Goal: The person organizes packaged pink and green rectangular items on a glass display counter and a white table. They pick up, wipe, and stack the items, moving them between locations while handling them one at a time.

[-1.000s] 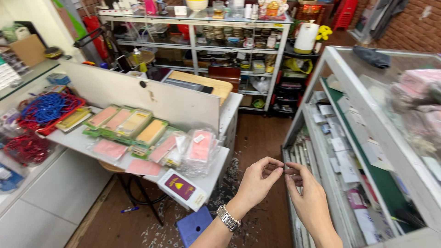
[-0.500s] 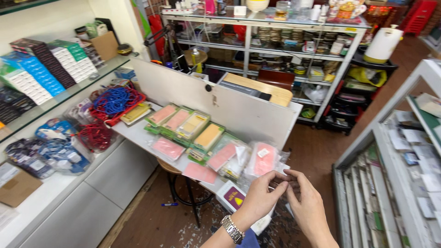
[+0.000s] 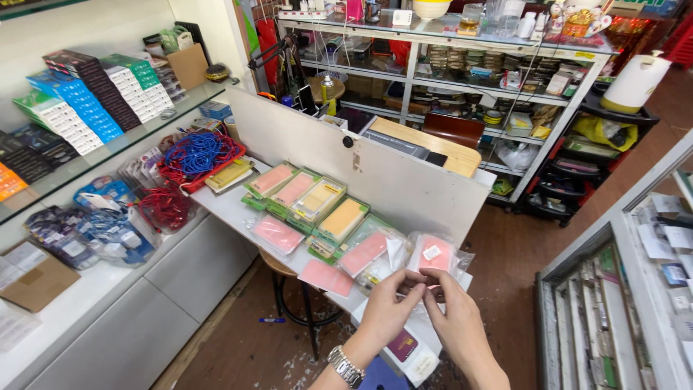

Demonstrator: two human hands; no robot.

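Note:
My left hand (image 3: 386, 312), with a metal wristwatch (image 3: 345, 365) on its wrist, and my right hand (image 3: 456, 319) meet at the fingertips in front of me. They pinch something small and thin between them, too small to make out. Both hands hover over the near corner of a white shelf top (image 3: 229, 204) that carries several flat packets in clear plastic, pink (image 3: 278, 233) and orange (image 3: 342, 219). A pink packet in a clear bag (image 3: 434, 253) lies just beyond my fingers. A small dark red card box (image 3: 404, 346) sits under my left wrist.
A red basket of blue cable coils (image 3: 200, 154) and bagged red cables (image 3: 163, 205) sit at the shelf's left end. Boxed goods line a glass shelf (image 3: 79, 108) on the left. A stool (image 3: 290, 287) stands below. A metal rack (image 3: 462, 65) fills the back, a glass display case (image 3: 628, 289) the right.
The view has swung left, from the glass display case toward the white shelf with packets. My hands stay joined at the fingertips and now hover over the shelf's near corner.

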